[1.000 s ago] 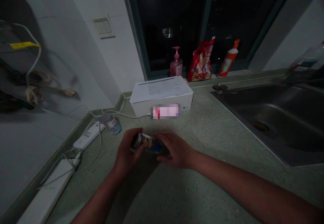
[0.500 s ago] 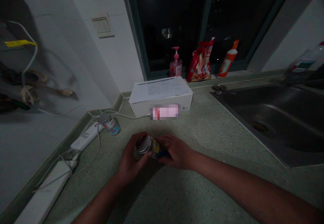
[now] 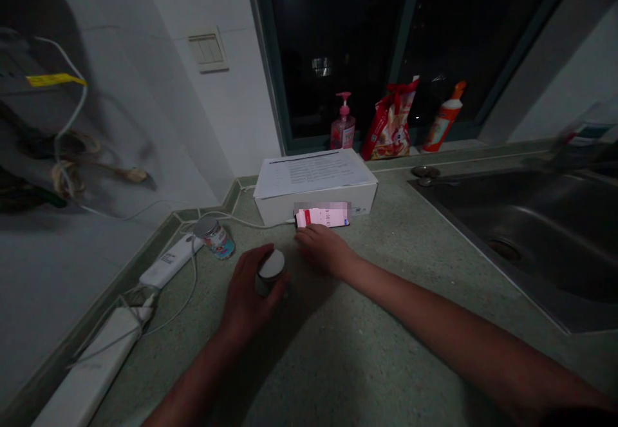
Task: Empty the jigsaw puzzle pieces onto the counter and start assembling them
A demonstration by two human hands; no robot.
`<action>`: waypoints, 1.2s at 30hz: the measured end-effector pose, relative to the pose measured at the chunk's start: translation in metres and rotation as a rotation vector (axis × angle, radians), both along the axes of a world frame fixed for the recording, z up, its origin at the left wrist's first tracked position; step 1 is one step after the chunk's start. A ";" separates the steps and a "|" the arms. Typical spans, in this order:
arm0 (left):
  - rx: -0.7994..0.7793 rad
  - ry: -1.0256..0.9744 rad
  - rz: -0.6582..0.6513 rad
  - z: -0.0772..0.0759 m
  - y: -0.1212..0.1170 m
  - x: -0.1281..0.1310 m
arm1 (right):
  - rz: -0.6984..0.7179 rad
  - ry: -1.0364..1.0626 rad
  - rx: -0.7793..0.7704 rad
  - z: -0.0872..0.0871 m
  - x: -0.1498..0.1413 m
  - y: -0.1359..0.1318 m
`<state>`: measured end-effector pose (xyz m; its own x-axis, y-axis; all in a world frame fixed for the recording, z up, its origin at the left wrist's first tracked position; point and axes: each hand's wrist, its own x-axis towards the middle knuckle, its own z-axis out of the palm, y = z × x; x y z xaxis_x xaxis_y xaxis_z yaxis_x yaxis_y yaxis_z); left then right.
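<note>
My left hand is wrapped round a small jar with a silver lid, upright on the counter; the fingers hide most of its side. Farther forward and to the right, my right hand is stretched out palm down, its fingertips at the lower edge of a phone. Nothing shows in this hand, though its underside is hidden. The phone has a lit pink screen and leans against a white box. A second jar with a grey lid and colourful label is left of my left hand.
A white cable runs to the phone. Power strips lie along the left wall. A pump bottle, a red bag and an orange bottle stand by the window. A metal sink is at the right.
My right hand has left the jar area, where a yellow and blue surface showed beside it, and moved forward to the phone. My left hand stays round the jar, whose lid now faces up.
</note>
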<state>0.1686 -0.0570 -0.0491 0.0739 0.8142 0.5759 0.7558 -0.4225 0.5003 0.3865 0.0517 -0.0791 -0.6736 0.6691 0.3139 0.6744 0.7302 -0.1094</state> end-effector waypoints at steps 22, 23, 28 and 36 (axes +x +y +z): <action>-0.045 -0.032 -0.018 0.001 -0.005 0.003 | -0.059 0.009 0.066 -0.008 0.001 0.003; -0.047 -0.033 -0.020 0.002 -0.005 0.003 | -0.073 0.008 0.062 -0.008 0.002 0.003; -0.080 -0.060 -0.028 0.003 -0.006 0.003 | -0.121 0.026 0.069 -0.010 0.004 0.002; -0.060 -0.066 -0.031 0.001 -0.005 0.003 | -0.136 0.045 0.065 -0.008 0.004 0.001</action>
<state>0.1714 -0.0618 -0.0485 0.0625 0.8456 0.5302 0.7074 -0.4123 0.5741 0.3901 0.0523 -0.0876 -0.5623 0.7306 0.3872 0.7631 0.6389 -0.0973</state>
